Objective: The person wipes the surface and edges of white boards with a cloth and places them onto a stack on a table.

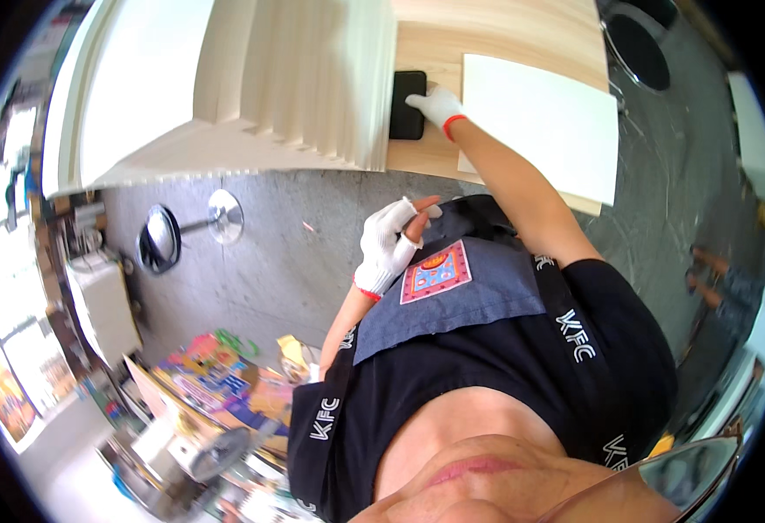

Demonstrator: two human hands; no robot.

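Observation:
My right hand [439,106], in a white glove with a red cuff, reaches to a flat black slab shaped like a phone [409,109] on the wooden table. Its thumb lies over the slab's right edge; the other fingers are mostly hidden. My left hand [389,241] hovers in front of my apron [487,301], in a white glove with some bare fingertips. Those fingers are stretched out and apart, with nothing visible in them. Just left of the slab rises a tall stack of white sheets [312,87]. To the right of my right hand lies a white board [544,122].
Pale wood of the table [504,35] shows behind the board. A round stool [639,52] stands beyond its right end. Another stool [160,237] is on the grey floor [260,261] at left, near a heap of colourful printed material [225,375]. Another person's legs [712,279] show at far right.

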